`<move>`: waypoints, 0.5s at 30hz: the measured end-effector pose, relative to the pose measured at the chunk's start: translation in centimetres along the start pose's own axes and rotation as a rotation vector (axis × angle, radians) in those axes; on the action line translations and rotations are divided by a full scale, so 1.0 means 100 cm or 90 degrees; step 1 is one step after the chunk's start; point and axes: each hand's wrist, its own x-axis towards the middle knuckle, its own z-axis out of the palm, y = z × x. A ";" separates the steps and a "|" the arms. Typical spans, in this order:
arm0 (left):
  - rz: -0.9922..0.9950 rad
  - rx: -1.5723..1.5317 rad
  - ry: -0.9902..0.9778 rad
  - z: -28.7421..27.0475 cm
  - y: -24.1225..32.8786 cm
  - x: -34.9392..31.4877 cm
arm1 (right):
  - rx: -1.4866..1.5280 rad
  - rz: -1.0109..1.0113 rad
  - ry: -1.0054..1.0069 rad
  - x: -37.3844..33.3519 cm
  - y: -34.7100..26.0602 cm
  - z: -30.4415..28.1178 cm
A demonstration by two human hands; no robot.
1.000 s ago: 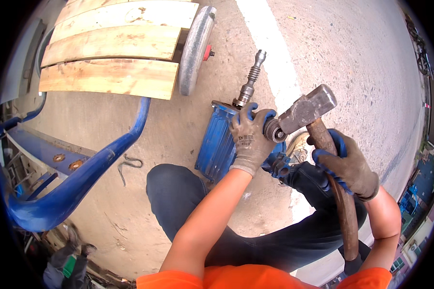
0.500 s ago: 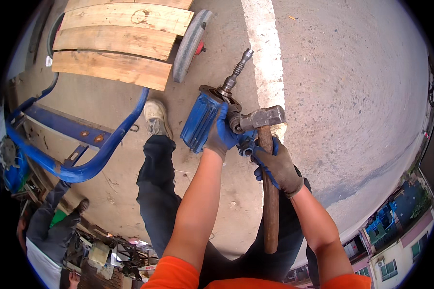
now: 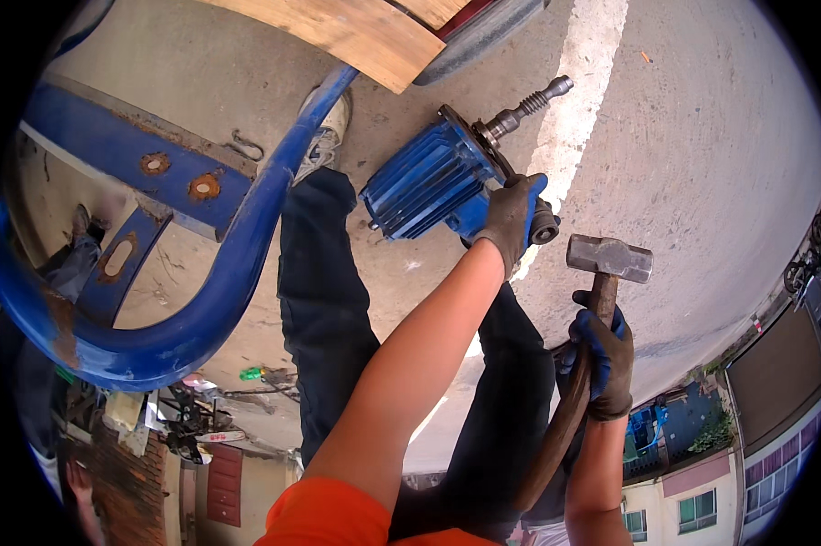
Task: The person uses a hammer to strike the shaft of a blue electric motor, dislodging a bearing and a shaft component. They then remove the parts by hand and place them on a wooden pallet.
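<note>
My left hand (image 3: 512,218), in a grey and blue work glove, is closed on one end of a blue finned motor (image 3: 429,182). A ridged worm shaft (image 3: 524,107) sticks out of its round dark flange toward the far right. Beside my left fingers shows a dark metal joint (image 3: 544,224) with a round opening. To the right, my right hand (image 3: 603,359), gloved alike, is wrapped round the wooden handle of a sledgehammer (image 3: 609,257). The hammer's steel head is up, apart from the motor, and its handle slants down toward my lap.
A cart with wooden planks (image 3: 356,41) and a bent blue tube frame (image 3: 269,196) stands at the left. My shoe (image 3: 327,136) is beside it. A white line (image 3: 574,100) crosses the concrete. Another person's arm (image 3: 85,496) shows at the lower left; buildings (image 3: 693,500) stand lower right.
The hammer has come away from the motor and moved right with my right hand. My left hand has shifted right on the motor, which is tilted more to the right. The view has moved nearer the cart frame.
</note>
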 end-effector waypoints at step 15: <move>-0.041 -0.020 -0.034 -0.025 0.011 0.030 | -0.005 0.028 -0.014 -0.012 0.001 0.025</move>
